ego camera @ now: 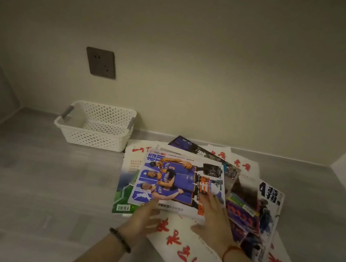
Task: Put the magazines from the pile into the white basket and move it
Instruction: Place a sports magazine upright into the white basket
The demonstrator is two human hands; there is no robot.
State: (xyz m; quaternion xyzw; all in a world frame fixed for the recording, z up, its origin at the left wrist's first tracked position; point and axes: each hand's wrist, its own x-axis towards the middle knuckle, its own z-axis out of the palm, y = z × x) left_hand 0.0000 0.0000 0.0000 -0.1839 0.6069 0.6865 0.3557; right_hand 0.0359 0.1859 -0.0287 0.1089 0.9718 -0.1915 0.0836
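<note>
White plastic, perforated and empty, the white basket [96,125] is sitting beyond and to the left of both hands, against the wall on the grey tabletop [21,173]. The left hand [142,220] is reaching under the near edge of the top magazine [179,182], fingers spread and not yet closed; the right hand [212,221] is lying flat on its near right corner, pressing rather than grasping. Neither grip is holding anything yet. The rest of the pile [245,213] is fanning out just right of and below the right hand.

To do this lift well, the left fingers should probably be sliding fully beneath the cover while the right thumb is pinching the corner, so only one glossy issue is coming away.

Jerseys on the cover are reading "NEW YORK"; large letters alongside appear to read "NBA", with Chinese characters I am not deciphering reliably. Red brush characters are marking the white sheets [188,246] underneath.
</note>
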